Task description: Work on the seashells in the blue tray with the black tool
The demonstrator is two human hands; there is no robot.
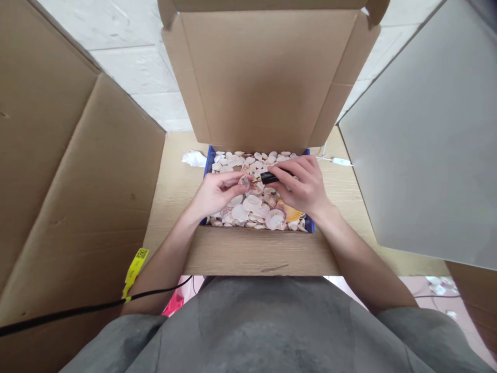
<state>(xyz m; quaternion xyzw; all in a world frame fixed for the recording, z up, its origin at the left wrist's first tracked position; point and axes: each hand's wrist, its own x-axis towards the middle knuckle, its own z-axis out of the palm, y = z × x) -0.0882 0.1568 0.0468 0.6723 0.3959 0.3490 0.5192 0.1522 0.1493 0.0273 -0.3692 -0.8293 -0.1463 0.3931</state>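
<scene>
Between the thumb and fingers of my left hand point(222, 192) is a small pale shell point(244, 181). My right hand point(298, 185) grips a black rotary tool point(268, 178), whose brass-coloured tip points left at the shell; whether the bit touches it is too small to tell. Both hands are above a blue-sided box point(208, 159) filled with white and pinkish shells point(253, 203). An orange-yellow scallop shell point(291, 211) lies under my right hand, near a purplish-white shell point(275, 219) at the box's front.
The open cardboard lid point(267, 77) rises behind the box. A cardboard panel point(97, 197) stands left and a grey panel point(427, 140) right. White crumpled material point(193, 158) and a white cable piece point(341, 161) lie on the wooden table point(252, 251). A black cable point(73, 311) crosses the lower left.
</scene>
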